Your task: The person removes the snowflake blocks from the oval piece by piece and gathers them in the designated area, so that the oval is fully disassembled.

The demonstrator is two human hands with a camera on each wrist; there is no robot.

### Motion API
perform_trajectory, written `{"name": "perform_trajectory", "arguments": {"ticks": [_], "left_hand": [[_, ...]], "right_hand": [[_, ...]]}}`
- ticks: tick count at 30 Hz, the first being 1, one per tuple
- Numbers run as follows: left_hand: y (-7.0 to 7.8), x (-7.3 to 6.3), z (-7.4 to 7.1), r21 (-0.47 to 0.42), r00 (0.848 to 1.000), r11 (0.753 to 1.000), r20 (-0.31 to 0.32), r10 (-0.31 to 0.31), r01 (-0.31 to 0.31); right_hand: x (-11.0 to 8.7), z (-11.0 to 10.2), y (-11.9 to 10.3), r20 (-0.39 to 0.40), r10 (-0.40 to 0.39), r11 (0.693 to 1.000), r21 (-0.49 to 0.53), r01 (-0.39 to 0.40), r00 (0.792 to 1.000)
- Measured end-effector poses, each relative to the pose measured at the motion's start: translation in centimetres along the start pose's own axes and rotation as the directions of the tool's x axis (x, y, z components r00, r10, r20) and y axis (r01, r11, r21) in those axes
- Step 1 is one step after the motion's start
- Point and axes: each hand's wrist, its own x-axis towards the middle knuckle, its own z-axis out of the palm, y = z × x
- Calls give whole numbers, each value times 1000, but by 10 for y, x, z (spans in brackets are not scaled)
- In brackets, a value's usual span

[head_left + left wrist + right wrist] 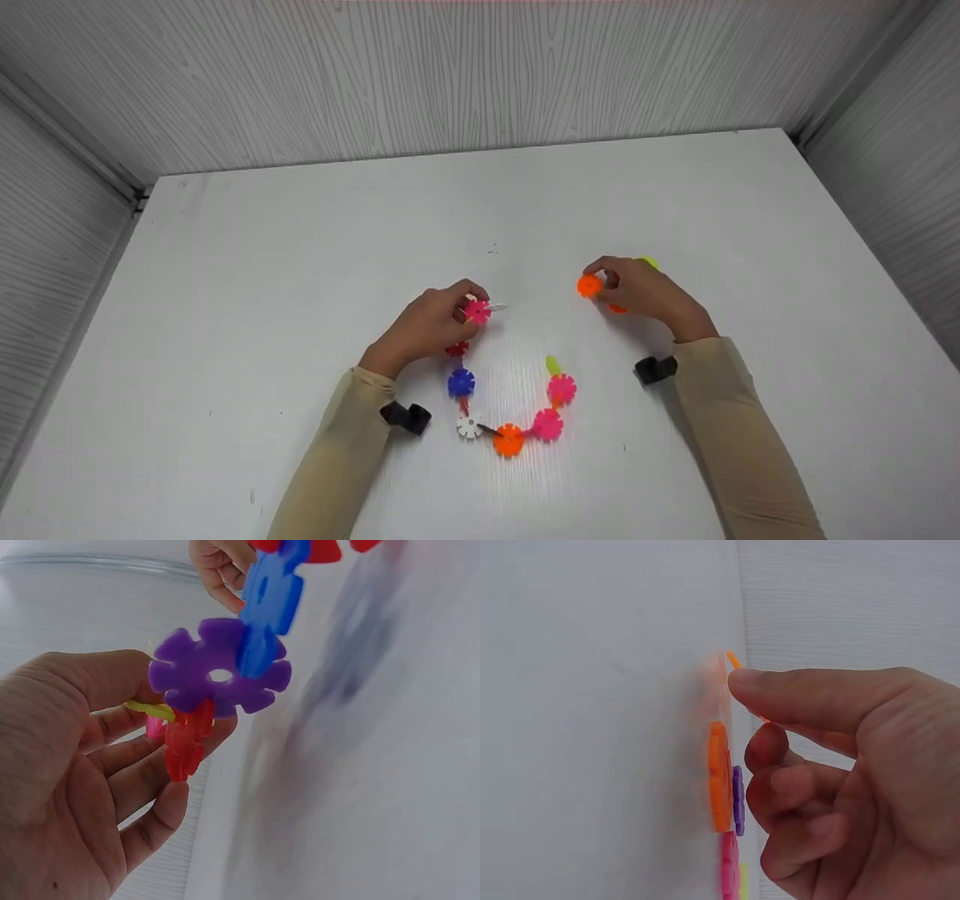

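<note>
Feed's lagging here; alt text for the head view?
The left hand grips a U-shaped chain of multicolored notched discs near one end, while the right hand pinches an orange notched disc apart from it. Both are over a white table.

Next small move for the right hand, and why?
Probably carry its pinched orange disc left toward the pale disc, slots facing. That pale disc sticks out edge-on beside the pink disc the left hand holds at the end of the chain, while the right hand holds the orange one apart from it.
</note>
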Motion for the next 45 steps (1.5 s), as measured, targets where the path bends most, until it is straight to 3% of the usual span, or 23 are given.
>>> {"name": "perform_trajectory", "arguments": {"ticks": [14,23,30,40,45], "left_hand": [[0,-1,0,-3,999,999,13,37,-37],[3,-2,-1,15,999,999,-34,37,-36],[5,-3,-1,-7,998,999,-45,46,-46],[6,-3,3,-7,998,1000,-67,19,-20],[7,-2,3,-2,996,999,-72,45,-45]], "right_hand": [[0,-1,-1,30,37,999,-15,-36,999],[-1,3,-13,-35,-68,997,44,69,997],[-2,13,-33,-65,-115,993,11,116,991],[-9,32,-65,1,-194,981,-11,194,981],[-13,39,-73,21,-229,973,-9,230,973]]}}
